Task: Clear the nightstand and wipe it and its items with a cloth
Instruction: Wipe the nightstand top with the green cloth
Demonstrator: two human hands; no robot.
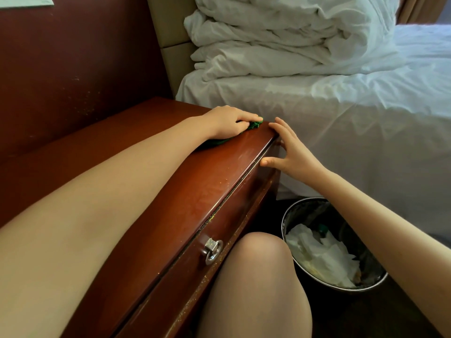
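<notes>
The reddish-brown wooden nightstand [200, 181] runs from lower left to the middle, its top bare of items. My left hand [229, 121] lies palm down on a green cloth [84, 124] at the top's far right corner, pressing it onto the wood; only the cloth's edges show under the hand. My right hand [290, 150] rests with spread fingers on the nightstand's front right corner, thumb against the drawer edge, holding nothing.
A drawer with a metal ring pull [212, 250] faces me. A bed with white sheets [341, 113] and a bunched duvet [280, 35] stands right of the nightstand. A black bin [375, 286] with white tissues sits on the floor beside my knee [253, 276].
</notes>
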